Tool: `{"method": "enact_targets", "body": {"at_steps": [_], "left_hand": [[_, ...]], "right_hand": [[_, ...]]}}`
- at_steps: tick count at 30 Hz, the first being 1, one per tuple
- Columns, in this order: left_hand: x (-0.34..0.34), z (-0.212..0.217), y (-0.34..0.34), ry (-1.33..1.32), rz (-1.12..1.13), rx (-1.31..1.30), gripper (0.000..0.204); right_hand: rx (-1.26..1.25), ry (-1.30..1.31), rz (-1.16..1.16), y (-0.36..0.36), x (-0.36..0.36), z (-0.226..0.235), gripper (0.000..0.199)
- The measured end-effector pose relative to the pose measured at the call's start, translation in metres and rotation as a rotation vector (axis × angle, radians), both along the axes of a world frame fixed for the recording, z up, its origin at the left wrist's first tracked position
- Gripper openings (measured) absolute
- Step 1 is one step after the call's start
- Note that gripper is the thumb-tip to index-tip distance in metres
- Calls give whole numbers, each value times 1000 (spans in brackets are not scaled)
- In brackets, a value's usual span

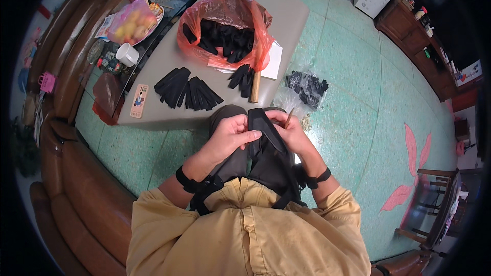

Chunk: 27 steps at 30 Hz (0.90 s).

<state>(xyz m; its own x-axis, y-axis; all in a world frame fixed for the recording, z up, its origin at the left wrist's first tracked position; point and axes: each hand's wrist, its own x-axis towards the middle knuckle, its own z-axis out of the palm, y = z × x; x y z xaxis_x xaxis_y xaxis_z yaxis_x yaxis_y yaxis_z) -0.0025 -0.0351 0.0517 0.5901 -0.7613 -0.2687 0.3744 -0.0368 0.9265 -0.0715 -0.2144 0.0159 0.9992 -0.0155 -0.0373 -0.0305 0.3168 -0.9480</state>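
Observation:
Over my lap, my left hand [231,135] pinches the left edge of a folded black fabric strap [262,122], its thumb lying on it. My right hand [291,134] grips the same piece from the right, its fingers partly behind it. A thin brown stick [290,116] pokes up from the right hand; its lower end is hidden. Just beyond my knees, a wooden handle [255,89] lies at the bench edge beside a small bunch of black strips [241,80]. Two fanned bundles of black strips [173,87] lie farther left.
On the grey bench [286,7] an open red plastic bag [262,18] holds black strips, with white paper [274,61] under it. A patterned card-like thing [138,101] lies left. A clear bag [304,92] of black pieces rests on the floor. A white mug [127,54] stands left.

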Motion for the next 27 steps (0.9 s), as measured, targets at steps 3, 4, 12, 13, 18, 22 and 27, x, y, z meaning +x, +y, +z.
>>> {"method": "enact_targets", "body": {"at_steps": [3, 4, 12, 13, 18, 22, 27], "left_hand": [[-3, -4, -1, 72, 71, -81, 10], [-3, -5, -3, 124, 141, -170, 9], [-5, -24, -3, 39, 308, -246, 6], [-3, -25, -4, -164, 317, -202, 6], [10, -15, 2, 75, 191, -53, 9], [16, -9, 9, 542, 38, -83, 12], [16, -19, 12, 402, -33, -148, 8]], "right_hand": [[74, 20, -2, -4, -3, -7, 11], [45, 50, -30, -1, -4, -6, 8], [26, 197, -179, -2, -5, 23, 28], [25, 197, -180, 3, -5, 25, 28], [-1070, -289, -39, -2, -15, 28, 47], [-1454, -705, 16, -6, -16, 25, 52], [-1083, -606, -49, 1, -13, 20, 26]]}}
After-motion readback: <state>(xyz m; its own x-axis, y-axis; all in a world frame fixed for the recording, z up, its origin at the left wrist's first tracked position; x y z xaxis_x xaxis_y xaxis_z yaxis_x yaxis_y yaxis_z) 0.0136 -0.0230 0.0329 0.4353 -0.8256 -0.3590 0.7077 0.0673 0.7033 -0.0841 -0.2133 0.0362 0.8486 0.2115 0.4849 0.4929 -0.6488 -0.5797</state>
